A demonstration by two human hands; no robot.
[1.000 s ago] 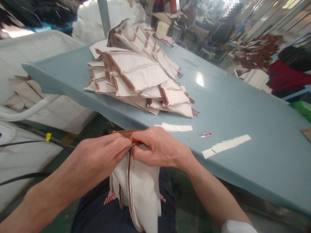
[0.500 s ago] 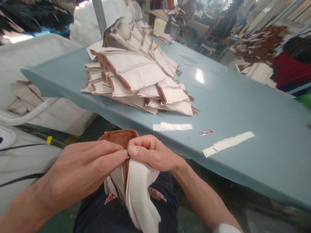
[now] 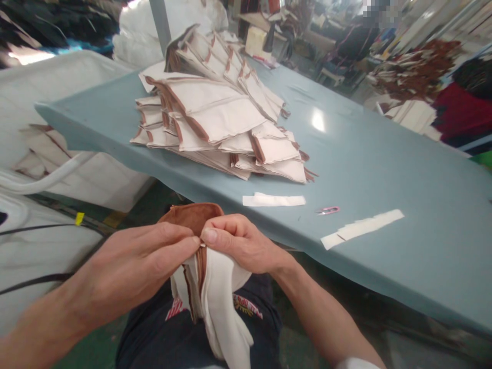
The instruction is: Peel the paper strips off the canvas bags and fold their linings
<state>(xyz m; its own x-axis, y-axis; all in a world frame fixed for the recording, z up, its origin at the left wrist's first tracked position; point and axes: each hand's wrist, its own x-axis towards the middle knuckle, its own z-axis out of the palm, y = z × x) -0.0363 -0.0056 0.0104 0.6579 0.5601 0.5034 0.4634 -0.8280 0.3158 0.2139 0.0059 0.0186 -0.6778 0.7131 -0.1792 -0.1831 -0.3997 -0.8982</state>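
A sewn fabric piece [image 3: 221, 287], cream with brown suede-like parts, hangs folded over my lap below the table edge. My left hand [image 3: 149, 256] pinches its upper edge with fingertips pressed together. Right beside those fingertips, my right hand [image 3: 234, 238] grips the same edge between thumb and curled fingers. The brown part [image 3: 194, 215] shows behind both hands, while cream layers dangle below. Whatever small detail lies between the fingertips is hidden.
On the blue-covered table [image 3: 365, 169] lies a heap of similar cream-and-brown pieces [image 3: 223, 113]. Nearer me are pink-handled thread snips [image 3: 328, 210], a white strip stack [image 3: 272, 199] and another strip stack [image 3: 361, 229]. A white bin [image 3: 103, 189] stands at left.
Both hands keep their pinch at the edge, fingertips close together. The hanging cream layers have shifted slightly, and the view has moved a little.
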